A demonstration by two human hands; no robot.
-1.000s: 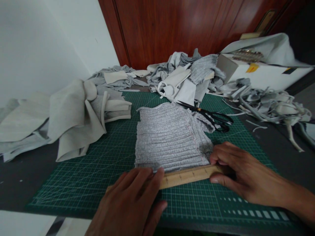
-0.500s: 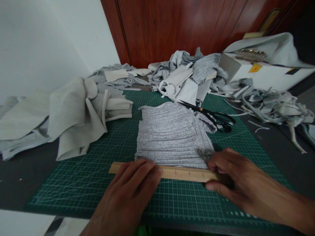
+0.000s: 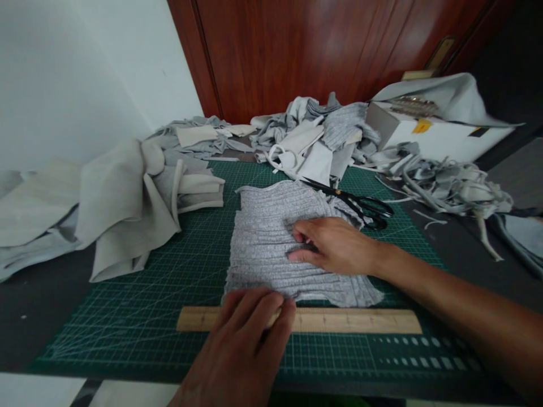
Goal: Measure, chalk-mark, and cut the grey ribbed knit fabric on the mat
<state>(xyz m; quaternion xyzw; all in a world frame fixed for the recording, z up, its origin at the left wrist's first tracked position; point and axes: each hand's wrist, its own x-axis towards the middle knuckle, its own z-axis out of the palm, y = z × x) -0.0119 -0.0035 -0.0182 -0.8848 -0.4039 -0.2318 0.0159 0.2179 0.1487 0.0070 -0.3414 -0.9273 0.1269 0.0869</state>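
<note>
A grey ribbed fabric piece (image 3: 267, 237) lies flat on the green cutting mat (image 3: 139, 316). Along its near edge lies a wooden ruler (image 3: 356, 320). My left hand (image 3: 241, 350) rests palm down on the ruler's left part, fingers spread and touching the fabric's near edge. My right hand (image 3: 335, 246) lies on the middle of the fabric, fingers curled and pinching a fold of it. Black scissors (image 3: 360, 203) lie shut on the mat just beyond the fabric's far right corner.
Folded beige cloth (image 3: 127, 203) is piled at the mat's left. Grey scraps (image 3: 314, 135) heap at the back, with strips (image 3: 449, 183) at the right. A white box (image 3: 436, 133) stands at the back right before a wooden door (image 3: 318, 51).
My right hand left the ruler's right end and moved up onto the fabric, pinching it. The ruler now lies level below the fabric, its right end bare. My left hand stayed on the ruler.
</note>
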